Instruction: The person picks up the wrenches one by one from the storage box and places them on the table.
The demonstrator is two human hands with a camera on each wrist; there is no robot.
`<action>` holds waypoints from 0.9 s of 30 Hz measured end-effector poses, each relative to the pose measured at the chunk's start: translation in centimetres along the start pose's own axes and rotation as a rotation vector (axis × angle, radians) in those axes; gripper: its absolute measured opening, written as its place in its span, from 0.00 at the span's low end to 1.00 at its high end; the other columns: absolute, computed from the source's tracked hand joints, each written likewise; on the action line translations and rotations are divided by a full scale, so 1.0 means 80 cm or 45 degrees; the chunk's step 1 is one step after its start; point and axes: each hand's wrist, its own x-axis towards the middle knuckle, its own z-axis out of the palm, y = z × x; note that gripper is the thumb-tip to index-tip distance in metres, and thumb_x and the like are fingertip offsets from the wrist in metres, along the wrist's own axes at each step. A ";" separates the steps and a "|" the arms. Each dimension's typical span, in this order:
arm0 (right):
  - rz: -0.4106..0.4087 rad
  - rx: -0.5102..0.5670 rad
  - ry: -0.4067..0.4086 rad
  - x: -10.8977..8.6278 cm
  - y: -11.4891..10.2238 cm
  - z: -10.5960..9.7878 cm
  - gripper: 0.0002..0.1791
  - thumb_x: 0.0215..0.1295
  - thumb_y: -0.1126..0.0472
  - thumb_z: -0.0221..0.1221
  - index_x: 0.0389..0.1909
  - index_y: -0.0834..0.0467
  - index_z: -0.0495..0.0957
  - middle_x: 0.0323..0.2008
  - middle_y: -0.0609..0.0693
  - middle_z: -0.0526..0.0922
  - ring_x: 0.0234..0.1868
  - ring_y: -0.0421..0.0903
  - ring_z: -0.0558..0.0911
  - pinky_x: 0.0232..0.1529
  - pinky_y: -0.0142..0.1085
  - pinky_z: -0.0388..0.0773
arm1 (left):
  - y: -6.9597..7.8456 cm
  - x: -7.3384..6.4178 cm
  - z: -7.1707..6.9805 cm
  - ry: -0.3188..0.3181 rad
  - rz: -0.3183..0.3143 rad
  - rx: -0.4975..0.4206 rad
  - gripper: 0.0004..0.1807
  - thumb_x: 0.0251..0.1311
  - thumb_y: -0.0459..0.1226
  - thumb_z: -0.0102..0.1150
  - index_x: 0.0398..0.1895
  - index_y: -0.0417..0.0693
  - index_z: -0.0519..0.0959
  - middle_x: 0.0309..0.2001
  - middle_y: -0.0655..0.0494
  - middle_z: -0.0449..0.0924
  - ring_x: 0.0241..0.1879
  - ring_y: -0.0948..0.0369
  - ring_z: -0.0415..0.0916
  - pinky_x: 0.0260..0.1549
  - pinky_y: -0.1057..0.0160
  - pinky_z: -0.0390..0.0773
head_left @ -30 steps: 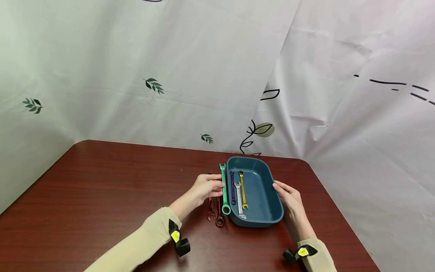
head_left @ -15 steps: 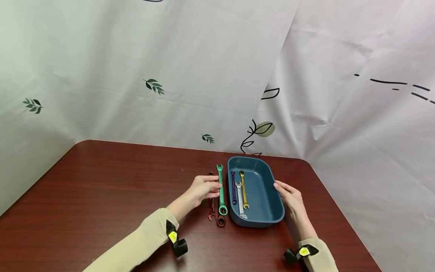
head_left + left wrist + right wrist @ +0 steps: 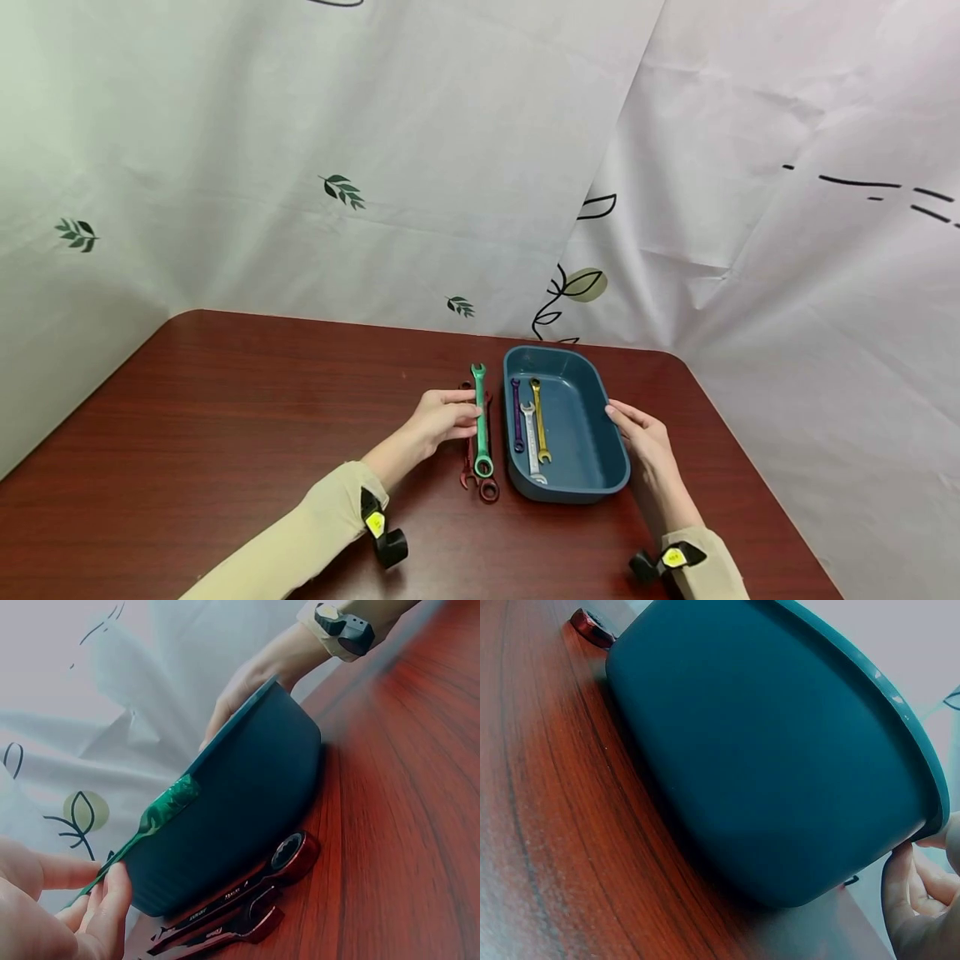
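Observation:
My left hand [image 3: 438, 417] pinches a green combination wrench [image 3: 481, 429] by its middle, just left of the blue bin [image 3: 581, 425]. In the left wrist view the green wrench [image 3: 169, 804] is raised off the table, its ring end before the bin's outer wall. Beneath it two dark red wrenches lie on the table, one with its ring end [image 3: 489, 490] showing, the other with its open end [image 3: 468, 478]. My right hand [image 3: 648, 442] grips the bin's right rim, the thumb and fingers seen at the edge in the right wrist view.
Inside the bin, along its left side, lie a purple wrench [image 3: 517, 417], a silver wrench [image 3: 532, 442] and a yellow wrench [image 3: 540, 421]. A brown wooden table [image 3: 262, 417] supports everything. A pale patterned curtain [image 3: 420, 167] hangs behind it.
My left hand has moved a little to the left with the green wrench, away from the bin's edge and over the red wrenches. The right hand stays at the bin's rim.

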 end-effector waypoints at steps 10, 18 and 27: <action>-0.026 -0.017 -0.002 -0.001 0.000 -0.001 0.16 0.62 0.55 0.64 0.50 0.54 0.81 0.31 0.38 0.85 0.32 0.36 0.85 0.36 0.29 0.84 | -0.005 0.002 -0.008 0.029 -0.011 -0.011 0.23 0.60 0.25 0.56 0.60 0.32 0.72 0.46 0.37 0.82 0.27 0.65 0.80 0.38 0.61 0.86; -0.034 -0.066 0.002 -0.002 0.000 -0.001 0.22 0.63 0.54 0.63 0.56 0.58 0.79 0.32 0.37 0.84 0.32 0.36 0.84 0.36 0.28 0.84 | -0.008 0.001 -0.015 0.055 0.002 -0.017 0.23 0.60 0.25 0.56 0.60 0.30 0.72 0.44 0.37 0.83 0.25 0.66 0.79 0.36 0.63 0.86; -0.022 -0.045 -0.003 -0.001 0.002 -0.001 0.18 0.62 0.54 0.64 0.51 0.55 0.81 0.31 0.38 0.85 0.31 0.37 0.85 0.36 0.29 0.84 | -0.010 -0.001 -0.024 0.074 0.034 -0.025 0.23 0.60 0.24 0.56 0.60 0.27 0.70 0.40 0.41 0.84 0.25 0.66 0.79 0.35 0.64 0.86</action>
